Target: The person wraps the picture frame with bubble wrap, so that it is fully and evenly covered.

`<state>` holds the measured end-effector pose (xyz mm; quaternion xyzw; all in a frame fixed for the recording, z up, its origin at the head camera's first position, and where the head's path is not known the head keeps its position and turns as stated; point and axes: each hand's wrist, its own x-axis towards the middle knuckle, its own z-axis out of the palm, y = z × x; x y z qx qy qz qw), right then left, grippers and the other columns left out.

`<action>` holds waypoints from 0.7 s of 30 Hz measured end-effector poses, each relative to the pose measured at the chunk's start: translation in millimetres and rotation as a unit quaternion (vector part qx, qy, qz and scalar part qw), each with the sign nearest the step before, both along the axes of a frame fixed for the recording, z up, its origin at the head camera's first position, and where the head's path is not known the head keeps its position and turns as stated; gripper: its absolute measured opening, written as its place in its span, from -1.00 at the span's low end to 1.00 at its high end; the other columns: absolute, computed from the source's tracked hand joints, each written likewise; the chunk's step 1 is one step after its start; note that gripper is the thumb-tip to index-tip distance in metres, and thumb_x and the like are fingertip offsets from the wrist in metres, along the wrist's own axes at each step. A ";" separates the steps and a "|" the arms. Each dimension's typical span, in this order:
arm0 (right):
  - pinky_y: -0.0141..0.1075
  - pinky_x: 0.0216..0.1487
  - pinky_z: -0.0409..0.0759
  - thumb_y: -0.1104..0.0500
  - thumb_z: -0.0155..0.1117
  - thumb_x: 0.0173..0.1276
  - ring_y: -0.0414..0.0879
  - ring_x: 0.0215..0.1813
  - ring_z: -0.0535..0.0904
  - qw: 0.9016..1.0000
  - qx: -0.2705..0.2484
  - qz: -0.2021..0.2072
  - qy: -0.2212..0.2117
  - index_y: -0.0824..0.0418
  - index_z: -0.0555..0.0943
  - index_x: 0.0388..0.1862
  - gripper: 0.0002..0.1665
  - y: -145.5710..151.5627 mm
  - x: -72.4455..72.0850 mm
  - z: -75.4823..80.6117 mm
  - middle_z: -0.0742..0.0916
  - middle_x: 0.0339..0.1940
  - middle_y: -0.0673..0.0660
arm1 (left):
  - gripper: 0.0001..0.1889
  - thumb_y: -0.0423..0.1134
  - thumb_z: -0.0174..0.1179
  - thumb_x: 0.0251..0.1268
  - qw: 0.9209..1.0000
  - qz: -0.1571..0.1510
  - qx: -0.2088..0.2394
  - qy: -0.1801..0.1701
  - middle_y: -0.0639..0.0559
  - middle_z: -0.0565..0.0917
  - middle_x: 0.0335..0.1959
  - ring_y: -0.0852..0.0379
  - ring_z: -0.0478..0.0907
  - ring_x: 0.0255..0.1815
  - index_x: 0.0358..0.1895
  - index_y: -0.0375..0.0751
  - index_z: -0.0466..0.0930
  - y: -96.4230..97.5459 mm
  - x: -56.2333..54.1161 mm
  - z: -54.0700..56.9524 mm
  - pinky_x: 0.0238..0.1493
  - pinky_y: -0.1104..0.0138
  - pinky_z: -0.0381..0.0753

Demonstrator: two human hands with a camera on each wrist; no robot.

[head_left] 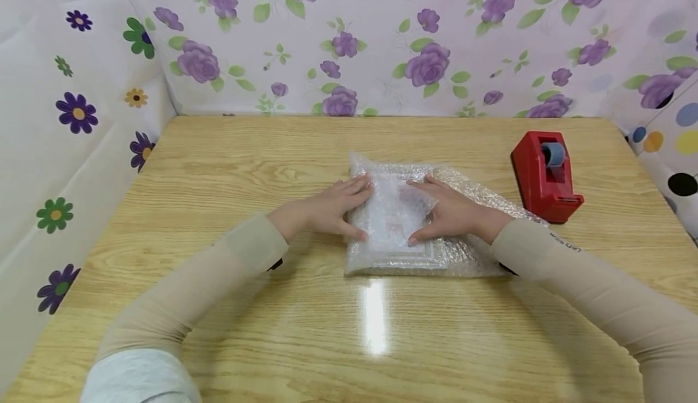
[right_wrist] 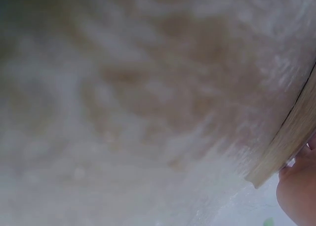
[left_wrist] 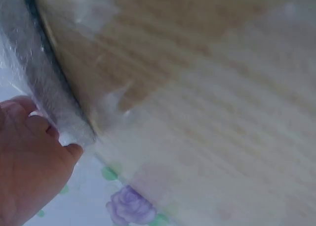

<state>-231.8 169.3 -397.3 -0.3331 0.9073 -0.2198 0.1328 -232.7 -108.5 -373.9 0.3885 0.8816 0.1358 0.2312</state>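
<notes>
A flat rectangular picture frame (head_left: 389, 227) lies on the table, partly covered by clear bubble wrap (head_left: 469, 188) that spreads out to its right. My left hand (head_left: 337, 208) rests along the left edge of the wrapped frame, fingers spread. In the left wrist view its fingertips touch the wrap-covered side (left_wrist: 37, 63). On the right part of the frame lies my right hand (head_left: 454, 209), thumb apart from the fingers, a piece of wrap near its fingertips. The right wrist view shows the frame's wooden side (right_wrist: 291, 137) beside that hand; its fingers are mostly cut off there.
A red tape dispenser (head_left: 545, 179) with a roll of tape (head_left: 553, 154) stands at the back right, close to the wrap's right end. The wooden table (head_left: 262, 166) ends at the back against a flowered cloth (head_left: 382, 39).
</notes>
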 end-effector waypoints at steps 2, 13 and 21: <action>0.15 0.51 -0.19 -0.19 0.57 -0.15 0.41 0.49 -0.08 1.000 -0.011 -0.001 -0.004 0.32 0.22 0.43 0.24 -0.2 -0.9 0.1 0.29 0.45 0.33 | 0.06 0.22 0.19 0.18 1.000 0.005 -0.003 0.011 -0.15 -0.39 0.53 -0.02 -0.45 0.55 0.51 -0.26 -0.24 1.4 1.4 -1.3 0.53 0.00 -0.34; 0.31 0.42 -0.03 -0.21 0.63 -0.29 0.42 0.49 -0.14 0.997 -0.029 -0.047 -0.048 0.24 0.15 0.47 0.38 -0.3 -0.8 -2.9 0.26 0.48 0.29 | 0.07 0.22 0.24 0.12 0.999 0.026 -0.002 0.044 -0.26 -0.27 0.54 -0.11 -0.34 0.56 0.51 -0.30 -0.14 9.1 10.1 -2.2 0.53 -0.01 -0.28; 0.32 0.40 0.01 -0.28 0.61 -0.31 0.42 0.49 -0.14 0.998 -0.014 -0.040 -0.044 0.22 0.15 0.47 0.40 -1.1 -0.6 -0.8 0.27 0.48 0.27 | -0.12 0.18 0.19 0.20 0.999 0.023 0.004 0.034 -0.29 -0.38 0.52 -0.14 -0.44 0.55 0.52 0.03 -0.01 10.7 14.4 -1.3 0.50 -0.08 -0.36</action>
